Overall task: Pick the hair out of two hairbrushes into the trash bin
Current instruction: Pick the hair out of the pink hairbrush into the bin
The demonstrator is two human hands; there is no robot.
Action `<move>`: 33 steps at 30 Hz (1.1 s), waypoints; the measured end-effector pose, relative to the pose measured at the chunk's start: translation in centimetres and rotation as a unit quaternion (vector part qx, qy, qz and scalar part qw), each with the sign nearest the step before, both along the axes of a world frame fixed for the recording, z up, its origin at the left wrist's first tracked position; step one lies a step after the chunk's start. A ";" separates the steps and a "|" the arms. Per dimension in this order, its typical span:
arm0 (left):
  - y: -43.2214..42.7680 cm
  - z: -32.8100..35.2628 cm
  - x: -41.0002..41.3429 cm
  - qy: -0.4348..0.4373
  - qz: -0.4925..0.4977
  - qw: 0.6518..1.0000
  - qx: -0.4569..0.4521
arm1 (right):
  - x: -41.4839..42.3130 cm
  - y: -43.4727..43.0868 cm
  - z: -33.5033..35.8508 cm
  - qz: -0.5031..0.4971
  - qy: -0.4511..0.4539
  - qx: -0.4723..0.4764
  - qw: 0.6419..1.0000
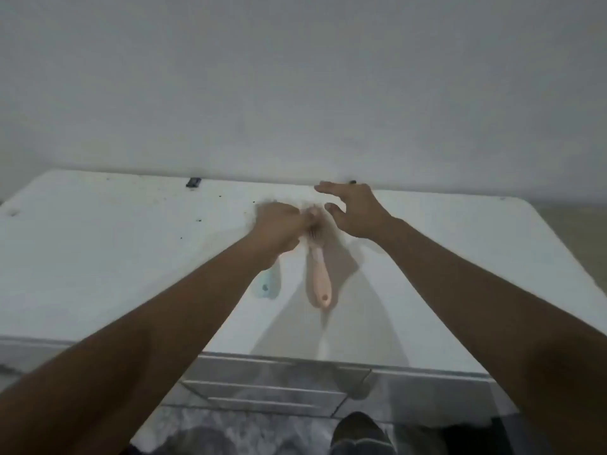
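— Where's your pink hairbrush [319, 274] sitting?
— Middle of the white table [98, 257], handle pointing back at you toward six o'clock. Your left hand [279, 224] is on its head, fingers curled around the bristle end, though blur smears the detail.
— And your right hand [356, 213]?
— At three o'clock of the brush head, fingers spread and loose, gripping nothing. The handle of a teal hairbrush [267, 285] peeks out at nine o'clock of the pink one, under your left forearm.

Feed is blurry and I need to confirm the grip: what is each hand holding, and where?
Left hand grips the pink hairbrush at its bristle head. Right hand is open, holding nothing.
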State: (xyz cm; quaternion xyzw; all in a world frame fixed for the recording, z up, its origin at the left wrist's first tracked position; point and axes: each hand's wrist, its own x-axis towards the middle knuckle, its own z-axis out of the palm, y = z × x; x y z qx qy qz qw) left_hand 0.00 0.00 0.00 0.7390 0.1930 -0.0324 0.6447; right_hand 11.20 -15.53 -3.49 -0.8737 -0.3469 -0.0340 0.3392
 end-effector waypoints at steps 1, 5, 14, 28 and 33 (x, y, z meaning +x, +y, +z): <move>-0.3 -0.9 -0.1 -0.016 -0.022 0.999 0.022 | 0.1 0.1 -0.9 0.013 -0.006 -0.024 1.000; -1.6 -3.0 -1.1 -0.087 -0.066 0.982 0.157 | -0.5 0.2 -2.4 0.040 0.001 -0.068 0.997; -5.0 -6.1 -3.9 -0.125 -0.072 0.898 0.416 | -3.3 -1.1 -3.4 0.019 -0.043 -0.016 0.999; -6.3 -3.6 -6.6 -0.028 0.067 0.968 0.239 | -6.0 -2.6 -3.7 -0.067 0.050 0.069 0.994; -6.0 -3.0 -7.3 -0.037 0.147 0.985 -0.078 | -5.1 -2.2 -3.2 -0.069 0.105 0.208 0.970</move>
